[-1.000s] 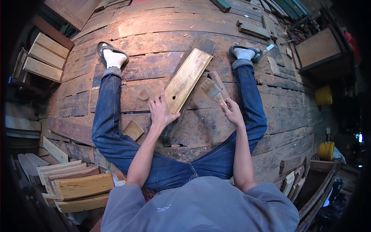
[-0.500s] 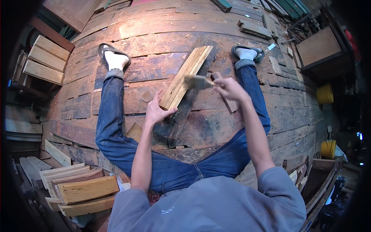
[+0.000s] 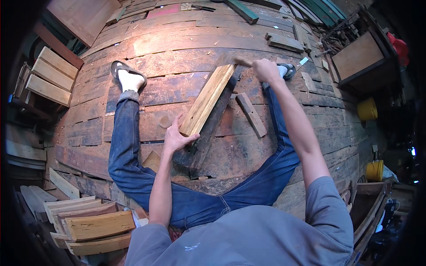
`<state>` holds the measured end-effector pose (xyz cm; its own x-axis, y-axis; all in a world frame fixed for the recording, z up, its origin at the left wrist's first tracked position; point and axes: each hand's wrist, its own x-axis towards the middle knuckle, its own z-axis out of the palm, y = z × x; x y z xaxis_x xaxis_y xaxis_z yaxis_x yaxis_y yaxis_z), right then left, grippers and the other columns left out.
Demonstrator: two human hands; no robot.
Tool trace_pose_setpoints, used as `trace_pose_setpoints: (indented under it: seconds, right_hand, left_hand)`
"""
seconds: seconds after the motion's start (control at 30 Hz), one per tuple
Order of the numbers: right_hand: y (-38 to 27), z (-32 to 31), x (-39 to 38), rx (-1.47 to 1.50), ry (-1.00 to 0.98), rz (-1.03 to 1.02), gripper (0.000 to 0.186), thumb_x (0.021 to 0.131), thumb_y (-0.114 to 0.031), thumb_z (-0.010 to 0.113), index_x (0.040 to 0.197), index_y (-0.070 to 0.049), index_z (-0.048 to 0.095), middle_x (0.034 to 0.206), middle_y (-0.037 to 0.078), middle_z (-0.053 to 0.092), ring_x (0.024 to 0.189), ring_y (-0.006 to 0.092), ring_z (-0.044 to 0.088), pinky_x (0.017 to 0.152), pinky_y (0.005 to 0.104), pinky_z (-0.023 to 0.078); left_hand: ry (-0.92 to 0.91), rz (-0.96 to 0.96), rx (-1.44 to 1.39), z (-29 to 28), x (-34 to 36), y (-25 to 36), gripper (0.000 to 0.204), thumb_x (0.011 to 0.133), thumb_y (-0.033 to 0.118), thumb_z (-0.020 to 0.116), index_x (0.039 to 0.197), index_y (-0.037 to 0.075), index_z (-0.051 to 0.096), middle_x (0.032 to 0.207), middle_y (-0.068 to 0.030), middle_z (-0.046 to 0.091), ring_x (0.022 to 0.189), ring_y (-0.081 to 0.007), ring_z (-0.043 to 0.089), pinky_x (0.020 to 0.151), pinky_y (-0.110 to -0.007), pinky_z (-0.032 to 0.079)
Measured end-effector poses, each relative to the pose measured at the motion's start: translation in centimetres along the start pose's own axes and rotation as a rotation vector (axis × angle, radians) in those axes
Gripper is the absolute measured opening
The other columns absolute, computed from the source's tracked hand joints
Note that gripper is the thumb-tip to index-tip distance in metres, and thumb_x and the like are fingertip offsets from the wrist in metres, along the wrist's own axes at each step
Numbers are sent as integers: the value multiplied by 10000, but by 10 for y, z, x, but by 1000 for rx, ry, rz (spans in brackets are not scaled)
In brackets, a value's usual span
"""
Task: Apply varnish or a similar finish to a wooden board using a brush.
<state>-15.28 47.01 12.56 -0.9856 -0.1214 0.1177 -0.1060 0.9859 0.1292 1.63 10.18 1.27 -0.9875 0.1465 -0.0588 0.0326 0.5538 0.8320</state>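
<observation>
A pale yellow plank (image 3: 206, 102) with rough grain along its right edge lies slantwise on a dark, thick timber (image 3: 204, 148) between my legs. My left hand (image 3: 176, 137) grips the plank's near end, thumb at the end's right corner and fingers along the left side. My right hand (image 3: 265, 71) is closed round the handle of a flat brush (image 3: 242, 61). The brush head is smeared by motion over the plank's far end, so I cannot tell whether it touches the wood.
A small wooden block (image 3: 251, 114) lies right of the timber, a round disc (image 3: 165, 122) left of it. Curved boards (image 3: 101, 227) are stacked at the lower left, pale boards (image 3: 53, 73) at the upper left. A wooden cabinet (image 3: 359, 57) and yellow buckets (image 3: 367, 109) stand at the right.
My right hand has carried the brush away from me, from the plank's middle to its far end. My left hand keeps its grip on the near end. The view has shifted slightly.
</observation>
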Motion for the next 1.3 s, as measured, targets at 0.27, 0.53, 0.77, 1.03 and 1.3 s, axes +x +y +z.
trace_pose_setpoints:
  seconds: [0.27,0.53,0.77,1.03,1.3]
  right_hand:
    - [-94,-7,-111,137,21,-132,151,855,-113,514,829,-6,617,677,176,661,639,311,686,568,432,541]
    - [-101,-50,-156,326,-216,-356,145,822,-138,579,855,-57,694,721,168,675,715,321,691,641,429,549]
    - [-30,-26,-61,358,-251,-114,230,795,-209,604,964,-168,754,841,132,709,811,315,692,732,434,559]
    - [-5,-14,-14,107,-22,20,207,816,-176,577,906,-82,739,869,207,700,810,358,694,729,455,559]
    - [-98,-16,-122,209,-108,-136,145,839,-105,543,812,-11,649,767,211,675,696,356,691,639,464,558]
  left_hand:
    - [13,11,14,1,1,-4,1107,560,537,875,1413,18,397,1135,-266,658,1106,-370,635,966,-427,496]
    - [-18,0,1,-3,2,-4,1029,613,434,883,1428,53,383,1113,-191,695,1063,-273,670,945,-375,503]
    - [-30,-36,-30,-4,1,-5,1089,574,536,870,1417,25,405,1131,-266,661,1089,-341,651,961,-409,499]
    - [41,88,109,-1,2,-9,1025,616,413,886,1423,31,383,1114,-187,696,1006,-242,691,919,-351,515]
    - [-15,43,30,-2,2,-11,998,637,407,878,1419,31,386,1126,-169,696,1020,-229,682,907,-350,518]
